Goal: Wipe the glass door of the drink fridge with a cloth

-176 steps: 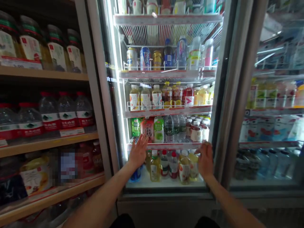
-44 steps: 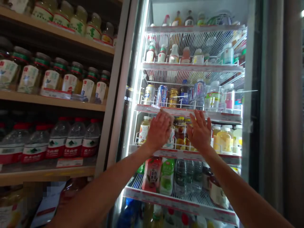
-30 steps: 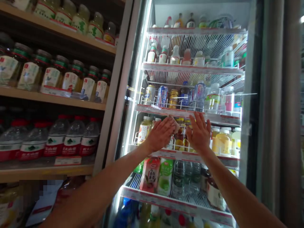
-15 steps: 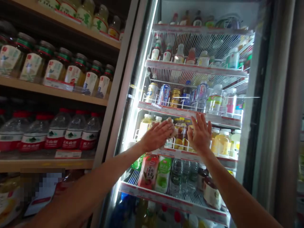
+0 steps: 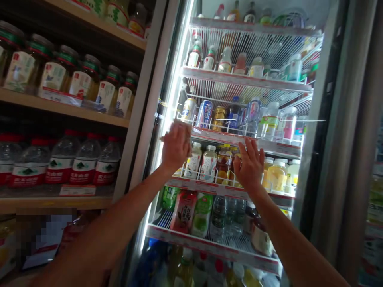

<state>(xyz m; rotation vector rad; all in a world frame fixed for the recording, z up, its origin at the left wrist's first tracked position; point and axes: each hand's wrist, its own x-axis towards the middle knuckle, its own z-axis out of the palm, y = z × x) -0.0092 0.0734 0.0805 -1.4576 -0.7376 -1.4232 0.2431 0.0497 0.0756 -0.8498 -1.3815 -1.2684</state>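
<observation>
Both my hands are raised against the glass door [image 5: 302,131] of a lit drinks fridge. My left hand [image 5: 176,145] is at the door's left side, level with the shelf of cans [image 5: 209,113]. Its fingers are curled over a small pale cloth [image 5: 183,126] pressed to the glass. My right hand [image 5: 249,163] lies flat on the glass with fingers spread and nothing in it, in front of the shelf of juice bottles [image 5: 206,163]. Behind the glass, several wire shelves carry bottles and cans.
Wooden shelves [image 5: 62,109] on the left carry jars with white labels above and water bottles [image 5: 83,159] with red labels below. The fridge's grey frame [image 5: 332,119] runs down the right, with another cooler door beyond it. A lower fridge shelf holds green and pink bottles [image 5: 191,211].
My left hand with the cloth has slid up and to the left across the glass, from the juice shelf to the can shelf. My right hand has stayed flat in place.
</observation>
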